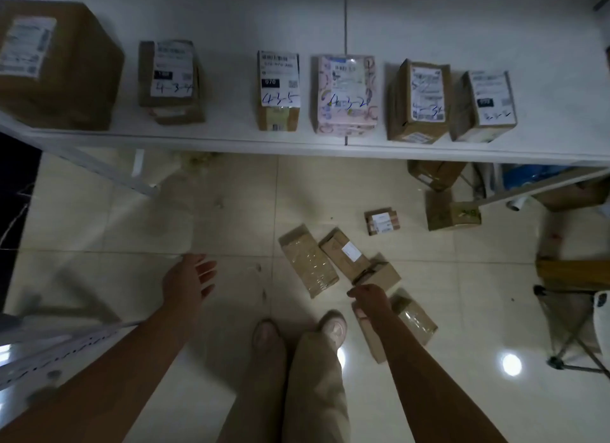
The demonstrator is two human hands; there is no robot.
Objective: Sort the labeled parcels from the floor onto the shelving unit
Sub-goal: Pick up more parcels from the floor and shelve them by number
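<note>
Several labeled parcels stand on the white shelf (198, 139): a large brown box (56, 66), a box marked 4-3-4 (170, 79), one marked 4-3-5 (279, 91), a pink one marked 4-3-2 (345, 96) and two more brown boxes (419, 101) (483, 106). On the tiled floor lie a taped flat parcel (308, 261), a parcel with a white label (345, 254), a small box (383, 221) and a flat parcel (412, 317) under my right arm. My left hand (189, 277) hangs with fingers spread, holding nothing. My right hand (369, 299) hangs loosely curled above the floor parcels.
More boxes (450, 211) (432, 173) and a blue bag (534, 175) sit under the shelf at the right. A folding stool (574, 327) stands at the far right. A metal frame (49, 350) crosses the lower left. My feet are on bare tiles left of the parcels.
</note>
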